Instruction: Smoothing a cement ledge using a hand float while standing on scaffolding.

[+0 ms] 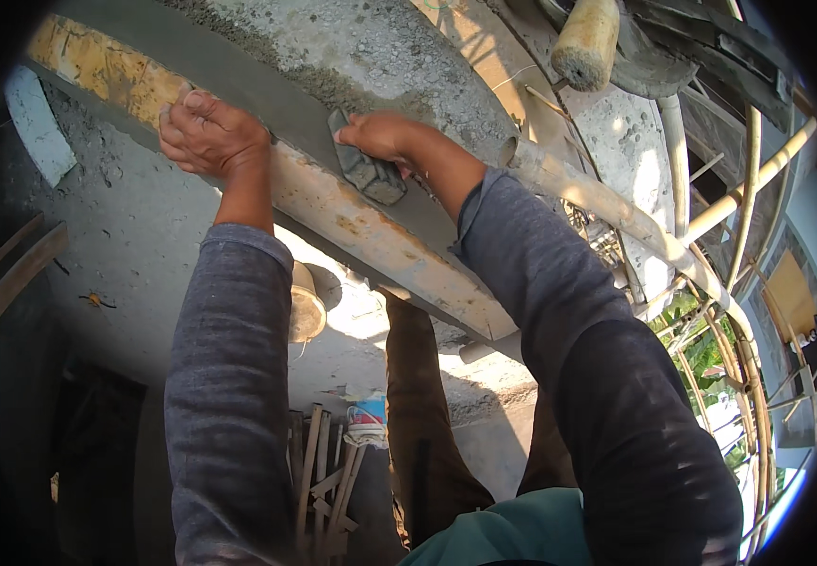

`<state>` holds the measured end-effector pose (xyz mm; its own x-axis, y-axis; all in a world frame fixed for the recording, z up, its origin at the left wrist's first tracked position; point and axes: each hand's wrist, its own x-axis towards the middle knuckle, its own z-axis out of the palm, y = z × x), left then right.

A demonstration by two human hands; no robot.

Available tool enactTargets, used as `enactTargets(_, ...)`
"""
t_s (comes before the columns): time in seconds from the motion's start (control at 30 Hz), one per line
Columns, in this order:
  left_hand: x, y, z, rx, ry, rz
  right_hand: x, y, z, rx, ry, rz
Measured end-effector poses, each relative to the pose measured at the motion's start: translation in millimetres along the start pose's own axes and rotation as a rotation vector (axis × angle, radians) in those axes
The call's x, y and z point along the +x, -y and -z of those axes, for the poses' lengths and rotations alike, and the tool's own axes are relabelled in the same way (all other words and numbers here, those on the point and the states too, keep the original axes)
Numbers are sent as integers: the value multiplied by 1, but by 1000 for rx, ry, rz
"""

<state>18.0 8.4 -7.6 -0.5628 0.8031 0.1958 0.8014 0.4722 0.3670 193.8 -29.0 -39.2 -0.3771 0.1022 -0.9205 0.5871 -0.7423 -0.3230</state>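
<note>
My left hand (210,137) is closed over the top edge of a long, pale, paint-worn board (380,241) that runs diagonally from the upper left toward the lower right. Along its far side lies a smooth band of grey wet mortar (286,99). My right hand (375,139) grips a cement-coated float (371,189) resting on that band, just to the right of my left hand. The float's handle is partly hidden by my fingers.
Bamboo scaffolding (635,226) and a dangling cylindrical piece (585,47) are at right. A bucket (303,311) sits below the board, beside my legs. Loose sticks (314,453) stand at lower left; a white offcut (39,123) lies at upper left.
</note>
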Motion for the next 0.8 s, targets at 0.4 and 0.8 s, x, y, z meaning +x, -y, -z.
enactTargets(0.4,-2,-4,2,21,9,-33,2,27,-2,502,14,-22)
enactTargets(0.8,2,-1,2,12,2,-31,-10,-37,-9,199,-26,-137)
